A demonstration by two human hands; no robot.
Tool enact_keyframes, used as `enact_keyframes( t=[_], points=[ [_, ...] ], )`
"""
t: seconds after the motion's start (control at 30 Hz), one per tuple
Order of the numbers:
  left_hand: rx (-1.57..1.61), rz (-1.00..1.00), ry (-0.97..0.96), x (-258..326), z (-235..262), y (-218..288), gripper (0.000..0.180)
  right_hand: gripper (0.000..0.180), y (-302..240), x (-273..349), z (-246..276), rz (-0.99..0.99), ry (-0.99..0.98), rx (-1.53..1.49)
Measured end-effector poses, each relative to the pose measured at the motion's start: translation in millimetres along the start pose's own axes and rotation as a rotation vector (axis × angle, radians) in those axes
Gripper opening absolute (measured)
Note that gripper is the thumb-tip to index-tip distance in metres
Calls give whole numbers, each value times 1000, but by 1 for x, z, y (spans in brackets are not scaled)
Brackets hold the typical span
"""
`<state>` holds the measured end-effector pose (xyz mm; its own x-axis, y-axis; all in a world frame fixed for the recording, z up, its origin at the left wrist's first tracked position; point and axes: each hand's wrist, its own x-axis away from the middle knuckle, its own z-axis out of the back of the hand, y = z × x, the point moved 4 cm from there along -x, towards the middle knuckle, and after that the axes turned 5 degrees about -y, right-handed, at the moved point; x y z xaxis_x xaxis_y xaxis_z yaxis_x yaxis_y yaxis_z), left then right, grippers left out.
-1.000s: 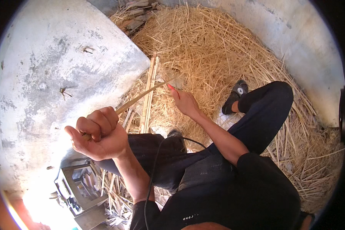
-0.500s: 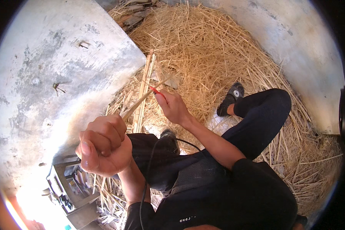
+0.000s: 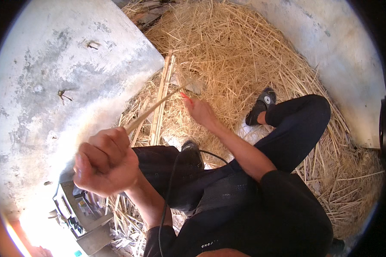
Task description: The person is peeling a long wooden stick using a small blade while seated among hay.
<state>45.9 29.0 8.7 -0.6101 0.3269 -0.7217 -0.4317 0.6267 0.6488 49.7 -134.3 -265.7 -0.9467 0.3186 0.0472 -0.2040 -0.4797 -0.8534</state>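
My left hand (image 3: 107, 160) is closed in a fist around one end of a long, thin bamboo strip (image 3: 154, 108). The strip slants up and away to the right, and its far end passes close to my right hand (image 3: 201, 113). Pinched in the closed fingers of that hand is a small red tool (image 3: 185, 96), its tip beside the strip. Whether the tool touches the strip I cannot tell, and most of its shape is hidden by my fingers.
Several pale split strips (image 3: 162, 98) lie beyond my knees. A deep heap of thin shavings (image 3: 227, 55) spreads over the floor around my feet. A whitewashed block (image 3: 85, 64) rises at the left, near a small open-fronted case (image 3: 81, 214). A black cable (image 3: 168, 188) crosses my lap.
My left hand has drawn back down and left with the strip, so more of it shows. The right hand has shifted slightly right, still holding the red tool.
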Motion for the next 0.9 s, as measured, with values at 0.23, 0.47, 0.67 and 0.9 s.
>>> enact_keyframes(
  t=[0.23, 0.47, 0.67, 0.9],
  points=[
    [-8, 8, 79, 0, 14, 6, 37, 46, -55, 8, 28, 84, 111, -128],
    [-67, -13, 147, -2, 8, 10, 38, 56, 55, -11, -6, -299, -138, 46],
    [-84, 17, 76, -1, 7, 17, 38, 59, -51, 5, 39, 28, 36, -197],
    [-107, -3, 110, -1, 2, 18, 38, 46, -38, 11, -3, -56, -81, -100]
  ],
)
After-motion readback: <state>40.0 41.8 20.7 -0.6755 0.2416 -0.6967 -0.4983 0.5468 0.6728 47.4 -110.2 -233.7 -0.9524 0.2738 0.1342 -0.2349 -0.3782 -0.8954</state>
